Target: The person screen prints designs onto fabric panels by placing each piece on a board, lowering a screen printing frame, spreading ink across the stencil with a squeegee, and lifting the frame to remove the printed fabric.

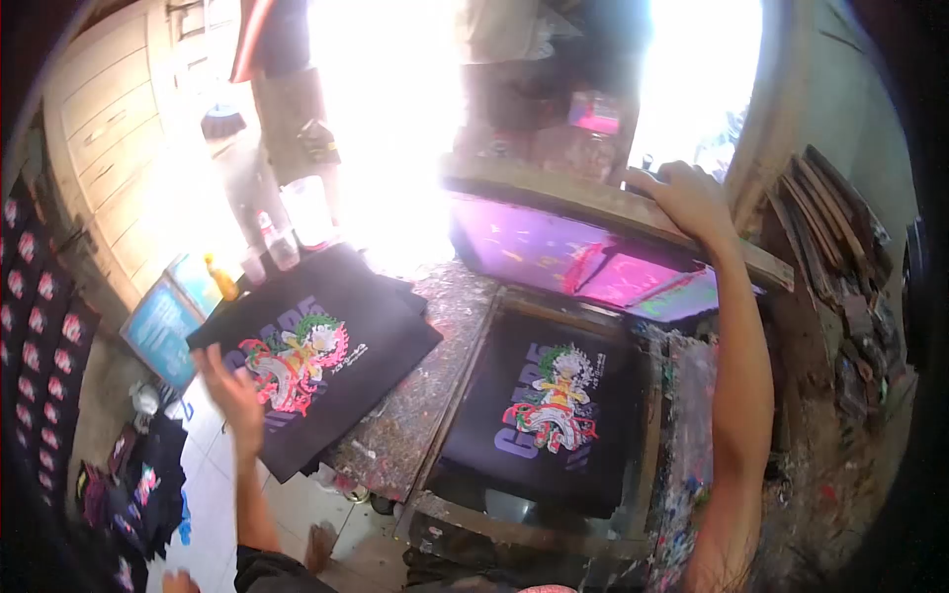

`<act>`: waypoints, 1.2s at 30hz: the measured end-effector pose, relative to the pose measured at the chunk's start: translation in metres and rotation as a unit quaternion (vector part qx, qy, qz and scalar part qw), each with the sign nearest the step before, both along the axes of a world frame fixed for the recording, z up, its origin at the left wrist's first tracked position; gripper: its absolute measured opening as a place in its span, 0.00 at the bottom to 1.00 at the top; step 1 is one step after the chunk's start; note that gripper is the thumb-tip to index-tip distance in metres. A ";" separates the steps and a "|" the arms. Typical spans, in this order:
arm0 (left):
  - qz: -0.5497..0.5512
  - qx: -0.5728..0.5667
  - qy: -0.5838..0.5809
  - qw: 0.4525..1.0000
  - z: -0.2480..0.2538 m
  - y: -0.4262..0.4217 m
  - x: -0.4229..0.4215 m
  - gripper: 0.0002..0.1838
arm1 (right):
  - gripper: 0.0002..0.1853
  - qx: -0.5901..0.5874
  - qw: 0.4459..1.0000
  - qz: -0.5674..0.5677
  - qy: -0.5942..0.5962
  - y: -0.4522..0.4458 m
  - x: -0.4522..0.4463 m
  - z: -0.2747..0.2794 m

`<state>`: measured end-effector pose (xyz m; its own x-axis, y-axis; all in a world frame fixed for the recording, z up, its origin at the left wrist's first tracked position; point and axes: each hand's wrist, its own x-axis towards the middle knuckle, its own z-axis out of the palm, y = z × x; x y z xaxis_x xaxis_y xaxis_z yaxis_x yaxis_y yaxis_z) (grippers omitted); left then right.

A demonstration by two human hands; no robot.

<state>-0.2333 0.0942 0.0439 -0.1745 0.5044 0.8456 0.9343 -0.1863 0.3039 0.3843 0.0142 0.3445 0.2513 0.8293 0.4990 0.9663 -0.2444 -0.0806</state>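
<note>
With my right hand (684,198) I grip the top edge of a wooden screen printing frame (613,210), which is tilted up at the far side of the table. Its mesh is stained purple and pink. Below it, a black printed fabric panel (559,405) with a colourful figure and purple letters lies flat on the printing board. My left hand (232,395) has its fingers spread at the left edge of a second black printed panel (366,366), which lies over other dark panels. Whether those fingers touch it or hover over it is unclear.
The paint-spattered table (395,435) runs between the two panels. A yellow bottle (221,277) and a clear plastic cup (284,249) stand behind the left panel. Several wooden frames (825,227) lean at the right wall. Printed dark fabric (40,346) hangs at the far left.
</note>
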 end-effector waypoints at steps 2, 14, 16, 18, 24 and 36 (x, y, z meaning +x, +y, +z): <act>-0.210 -0.231 -0.129 0.941 0.004 -0.036 0.103 0.32 | 0.40 0.022 0.999 -0.033 0.013 -0.006 -0.005 -0.001; -0.796 -0.100 0.203 0.561 -0.110 -0.289 0.604 0.34 | 0.41 0.023 0.999 0.005 0.029 -0.037 -0.008 -0.018; -0.728 -0.206 0.247 0.605 -0.118 -0.271 0.573 0.29 | 0.38 0.037 0.999 0.031 0.010 -0.035 -0.007 -0.011; -0.650 -0.370 0.196 0.634 -0.081 -0.232 0.500 0.24 | 0.36 0.041 0.970 0.220 -0.099 -0.014 0.022 -0.017; -0.424 -0.365 0.273 0.782 -0.097 -0.160 0.357 0.42 | 0.32 0.034 0.983 0.152 0.099 0.026 0.037 -0.006; -0.414 -0.359 0.271 0.791 -0.101 -0.162 0.355 0.45 | 0.34 0.081 0.974 0.183 0.102 0.018 0.033 0.002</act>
